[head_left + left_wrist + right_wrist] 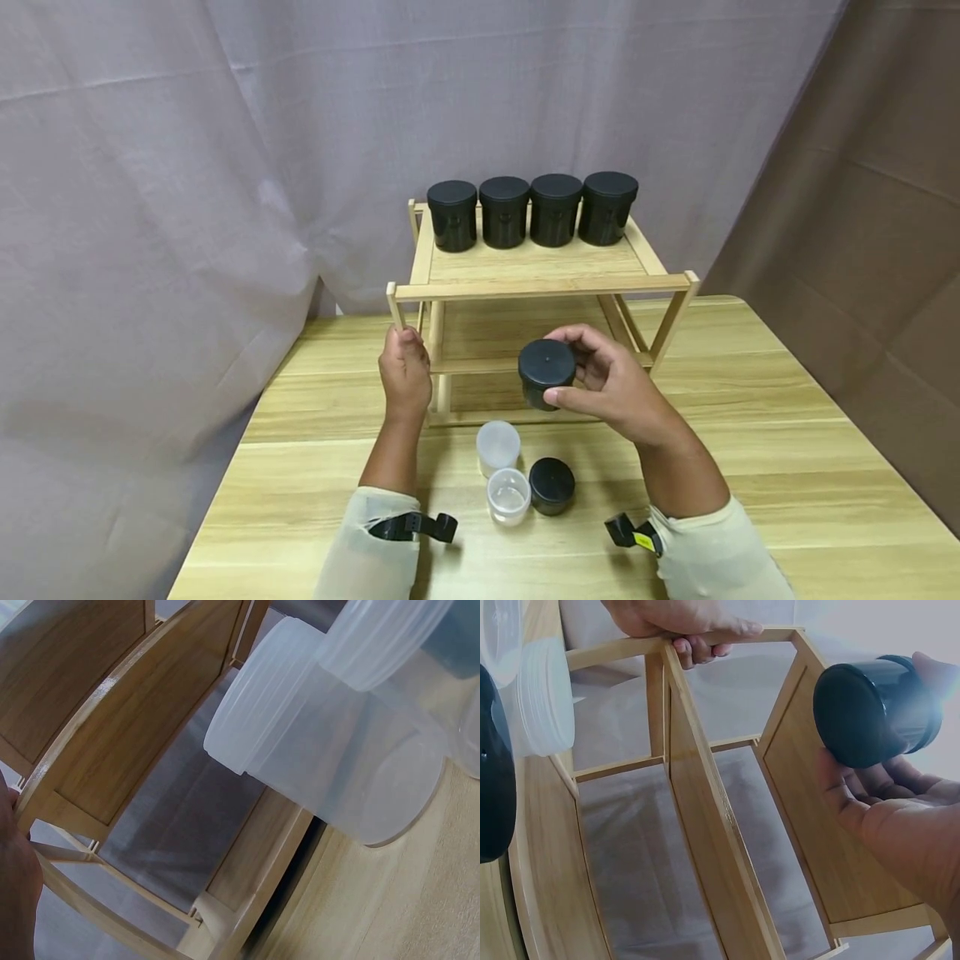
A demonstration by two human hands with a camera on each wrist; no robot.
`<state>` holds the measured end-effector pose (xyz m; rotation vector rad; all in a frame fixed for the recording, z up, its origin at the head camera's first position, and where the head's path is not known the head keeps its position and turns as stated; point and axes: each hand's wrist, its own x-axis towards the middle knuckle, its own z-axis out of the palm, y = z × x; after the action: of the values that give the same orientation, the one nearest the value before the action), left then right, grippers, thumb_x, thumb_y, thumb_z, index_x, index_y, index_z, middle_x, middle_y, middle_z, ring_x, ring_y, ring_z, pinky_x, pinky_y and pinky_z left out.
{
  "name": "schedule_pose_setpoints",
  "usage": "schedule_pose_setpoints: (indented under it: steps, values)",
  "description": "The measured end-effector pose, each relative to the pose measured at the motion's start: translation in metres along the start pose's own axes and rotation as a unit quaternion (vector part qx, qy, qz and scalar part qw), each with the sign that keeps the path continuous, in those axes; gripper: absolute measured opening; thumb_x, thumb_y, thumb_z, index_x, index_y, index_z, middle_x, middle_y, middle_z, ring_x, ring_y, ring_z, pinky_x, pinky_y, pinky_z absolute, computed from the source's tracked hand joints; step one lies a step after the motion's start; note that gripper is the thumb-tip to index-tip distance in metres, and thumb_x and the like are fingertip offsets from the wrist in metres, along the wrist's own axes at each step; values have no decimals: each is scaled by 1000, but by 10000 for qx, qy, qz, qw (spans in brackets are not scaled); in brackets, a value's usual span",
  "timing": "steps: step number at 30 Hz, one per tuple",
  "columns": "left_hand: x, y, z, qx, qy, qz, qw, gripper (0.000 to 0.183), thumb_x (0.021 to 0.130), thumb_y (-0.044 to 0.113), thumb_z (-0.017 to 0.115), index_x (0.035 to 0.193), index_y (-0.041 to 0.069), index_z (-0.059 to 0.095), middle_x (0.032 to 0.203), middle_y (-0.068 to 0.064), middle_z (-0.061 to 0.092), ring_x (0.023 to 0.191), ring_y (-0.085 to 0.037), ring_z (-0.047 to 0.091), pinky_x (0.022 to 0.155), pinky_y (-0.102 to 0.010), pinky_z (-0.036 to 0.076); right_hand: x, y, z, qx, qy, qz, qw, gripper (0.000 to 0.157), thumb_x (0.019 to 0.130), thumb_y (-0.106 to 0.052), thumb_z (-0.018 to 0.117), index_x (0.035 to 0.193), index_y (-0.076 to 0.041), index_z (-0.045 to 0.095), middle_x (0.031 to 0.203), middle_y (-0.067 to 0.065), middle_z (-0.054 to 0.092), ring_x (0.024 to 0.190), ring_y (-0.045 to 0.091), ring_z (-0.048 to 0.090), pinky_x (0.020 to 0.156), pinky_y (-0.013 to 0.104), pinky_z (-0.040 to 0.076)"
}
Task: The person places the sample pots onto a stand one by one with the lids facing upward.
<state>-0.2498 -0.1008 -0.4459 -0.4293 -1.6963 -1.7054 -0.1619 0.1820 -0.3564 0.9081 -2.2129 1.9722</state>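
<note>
My left hand (406,371) grips the front left post of a two-tier wooden rack (540,288); the right wrist view shows its fingers curled round the frame. In front of the rack, my right hand (618,385) holds a black lidded jar (546,367) upright in the air, thumb on the near side and fingers behind. The right wrist view shows this jar (862,712) between thumb and fingers. Below on the table stand a translucent jar with a whitish lid (498,442), a clear jar (509,497) and another black jar (552,483).
Several black lidded jars (505,212) stand in a row at the back of the rack's top shelf. The rack stands on a wood-grain table (750,467). Grey cloth (225,167) hangs behind, and a brown cloth (862,208) hangs at the right.
</note>
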Motion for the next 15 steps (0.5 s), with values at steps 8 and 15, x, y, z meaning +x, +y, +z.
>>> schedule_pose_setpoints:
  steps: [8,15]
  values:
    - [3,0,0,-171,-23,30,9998,89,108,70,35,95,-18,47,60,11,40,51,-1,37,45,-16,32,6,-5,7,19,377,4,9993,54,87,15,79,136,10,56,129,6,65,114,12,70,102,18,57]
    - [2,0,0,-200,-39,42,9998,90,108,70,35,94,-18,47,60,13,40,51,0,37,44,-17,32,14,-10,13,23,479,59,9988,53,88,14,77,137,8,57,128,5,65,116,12,69,105,18,56]
